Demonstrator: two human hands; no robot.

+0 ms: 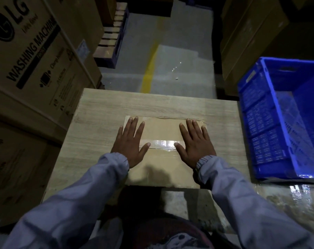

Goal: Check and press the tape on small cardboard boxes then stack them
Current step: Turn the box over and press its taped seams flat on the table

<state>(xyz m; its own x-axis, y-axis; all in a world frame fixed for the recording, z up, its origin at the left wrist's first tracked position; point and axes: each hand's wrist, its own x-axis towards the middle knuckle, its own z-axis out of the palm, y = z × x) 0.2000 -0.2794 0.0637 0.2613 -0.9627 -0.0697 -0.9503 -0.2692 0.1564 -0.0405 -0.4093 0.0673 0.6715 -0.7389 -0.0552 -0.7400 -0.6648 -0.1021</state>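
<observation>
Small cardboard box (161, 130) lying flat near the middle of a pale wood-grain tabletop (102, 108), its near edge at the tabletop's near edge. Strip of clear glossy tape (163, 143) running left to right across the box top, catching a bright glare between the two thumbs. Left hand (130, 142) pressed palm-down on the left part of the box, fingers (134, 125) spread flat and reaching toward the far left corner, gripping nothing. Right hand (195, 143) mirrored on the right part, also flat and spread, thumb tip touching the tape. Grey-blue sleeves (77, 203) reaching in from the near edge.

To the right of the tabletop, just beside it, a blue plastic crate (260, 123), seemingly with nothing inside as far as visible. On the left, large brown cartons (35, 60) printed for a washing machine. Beyond, grey floor with a yellow line (149, 74) and a pallet further off.

Judging by the pose, pressing of the tape under way on this box. No stack of small boxes in sight, so stacking apparently not yet begun; number of boxes remaining impossible to tell.
</observation>
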